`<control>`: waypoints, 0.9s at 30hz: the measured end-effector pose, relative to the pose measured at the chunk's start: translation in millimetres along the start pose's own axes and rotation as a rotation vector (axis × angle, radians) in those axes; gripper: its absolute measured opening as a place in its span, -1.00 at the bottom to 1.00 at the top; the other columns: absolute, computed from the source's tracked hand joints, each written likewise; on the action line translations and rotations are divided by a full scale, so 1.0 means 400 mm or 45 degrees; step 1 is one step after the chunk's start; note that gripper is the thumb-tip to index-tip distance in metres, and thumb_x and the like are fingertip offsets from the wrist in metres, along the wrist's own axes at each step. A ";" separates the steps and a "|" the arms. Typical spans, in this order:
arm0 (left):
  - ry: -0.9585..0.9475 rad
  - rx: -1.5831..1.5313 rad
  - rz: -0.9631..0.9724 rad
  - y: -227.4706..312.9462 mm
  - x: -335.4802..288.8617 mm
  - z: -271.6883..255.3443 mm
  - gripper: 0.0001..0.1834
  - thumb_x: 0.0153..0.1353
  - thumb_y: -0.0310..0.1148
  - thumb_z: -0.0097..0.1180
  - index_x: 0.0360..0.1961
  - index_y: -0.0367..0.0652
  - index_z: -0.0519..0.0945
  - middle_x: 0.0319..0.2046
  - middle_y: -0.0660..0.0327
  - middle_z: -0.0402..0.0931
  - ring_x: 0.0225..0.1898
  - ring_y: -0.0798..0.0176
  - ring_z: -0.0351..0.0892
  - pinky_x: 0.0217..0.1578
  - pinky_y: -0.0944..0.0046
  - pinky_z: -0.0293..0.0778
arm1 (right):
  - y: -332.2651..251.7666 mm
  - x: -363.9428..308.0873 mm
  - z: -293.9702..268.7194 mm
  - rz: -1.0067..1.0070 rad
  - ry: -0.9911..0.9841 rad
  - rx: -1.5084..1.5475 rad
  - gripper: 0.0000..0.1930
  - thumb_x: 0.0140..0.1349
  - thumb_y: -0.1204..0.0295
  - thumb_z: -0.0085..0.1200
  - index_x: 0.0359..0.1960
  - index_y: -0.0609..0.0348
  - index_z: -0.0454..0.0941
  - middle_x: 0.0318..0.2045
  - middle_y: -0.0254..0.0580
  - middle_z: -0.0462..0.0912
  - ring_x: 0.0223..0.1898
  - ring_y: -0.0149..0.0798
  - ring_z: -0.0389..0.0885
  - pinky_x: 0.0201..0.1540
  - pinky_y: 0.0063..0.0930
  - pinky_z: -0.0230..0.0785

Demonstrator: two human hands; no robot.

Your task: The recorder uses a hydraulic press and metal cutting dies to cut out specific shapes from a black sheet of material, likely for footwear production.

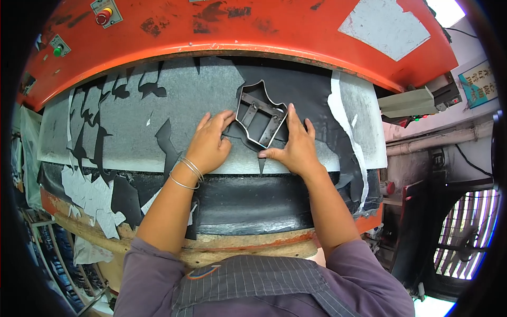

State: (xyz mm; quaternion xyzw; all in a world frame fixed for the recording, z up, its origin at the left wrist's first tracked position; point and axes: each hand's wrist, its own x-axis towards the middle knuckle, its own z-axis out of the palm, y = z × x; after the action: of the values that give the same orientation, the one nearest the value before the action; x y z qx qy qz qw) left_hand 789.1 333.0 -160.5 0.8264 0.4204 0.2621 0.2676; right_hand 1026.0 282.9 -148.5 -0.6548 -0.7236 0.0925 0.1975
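Note:
A metal cutting die [262,106] with a notched outline and inner crossbars rests on a black sheet of leather-like material [312,95]. My left hand [210,141] is at the die's left side, its fingers bent and the fingertips against the metal edge. On the opposite side my right hand [297,149] grips the die, with fingers along its right edge and the thumb by the lower corner. Under the sheet lies a worn grey cutting board [185,100]. What lies beneath the die is mostly hidden.
An orange-red machine beam [222,39] spans the far side, with a red push button [103,16] and a green button [58,51] at left. Cut black scraps [95,113] hang over the board's left part. Torn white backing [90,195] droops over the near edge.

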 end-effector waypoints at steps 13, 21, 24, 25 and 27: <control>0.135 -0.111 0.009 -0.016 -0.012 0.026 -0.37 0.00 -0.56 -0.07 0.18 -0.30 0.16 0.15 0.05 0.43 0.33 0.02 0.19 0.38 -0.02 -0.07 | -0.012 -0.037 0.037 0.117 -0.025 0.077 0.42 -0.48 -0.08 0.49 0.37 0.46 -0.13 0.26 0.22 0.30 0.33 0.00 0.26 0.40 0.00 -0.28; 0.107 0.008 -0.026 -0.007 -0.013 0.024 -0.34 -0.02 -0.51 -0.07 0.21 -0.29 0.15 0.22 0.05 0.36 0.34 0.02 0.18 0.37 -0.05 -0.10 | -0.014 -0.022 0.020 0.046 -0.037 -0.007 0.34 -0.40 -0.12 0.44 0.35 0.44 -0.05 0.29 0.26 0.24 0.36 0.05 0.17 0.40 -0.01 -0.26; 0.086 -0.042 -0.054 -0.013 -0.024 0.013 -0.28 0.00 -0.49 -0.03 0.26 -0.26 0.10 0.25 -0.01 0.31 0.34 -0.03 0.16 0.36 -0.06 -0.08 | -0.037 -0.037 0.014 0.096 -0.071 -0.079 0.32 -0.29 -0.20 0.37 0.35 0.47 -0.08 0.36 0.24 0.10 0.42 0.04 0.02 0.41 0.03 -0.27; 0.124 -0.188 -0.109 -0.017 -0.032 0.003 -0.23 0.02 -0.49 0.01 0.30 -0.24 0.06 0.26 -0.03 0.30 0.35 -0.03 0.16 0.35 -0.03 -0.05 | -0.039 -0.056 0.021 0.151 -0.082 -0.152 0.30 -0.23 -0.24 0.32 0.36 0.47 -0.09 0.38 0.22 0.04 0.44 0.03 -0.06 0.41 0.05 -0.28; 0.279 -0.680 -0.253 -0.052 -0.070 -0.030 -0.17 0.06 -0.48 0.14 0.36 -0.19 0.05 0.28 -0.04 0.27 0.35 0.01 0.17 0.32 0.09 0.05 | -0.038 -0.134 0.023 0.223 -0.045 -0.174 0.23 -0.15 -0.19 0.30 0.36 0.44 -0.08 0.38 0.19 0.06 0.45 0.04 -0.08 0.41 0.05 -0.28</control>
State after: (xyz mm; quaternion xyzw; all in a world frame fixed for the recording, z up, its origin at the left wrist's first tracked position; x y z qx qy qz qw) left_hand 755.5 322.6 -171.5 0.6486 0.4416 0.4235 0.4527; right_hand 1011.9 229.5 -159.7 -0.7258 -0.6716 0.0714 0.1309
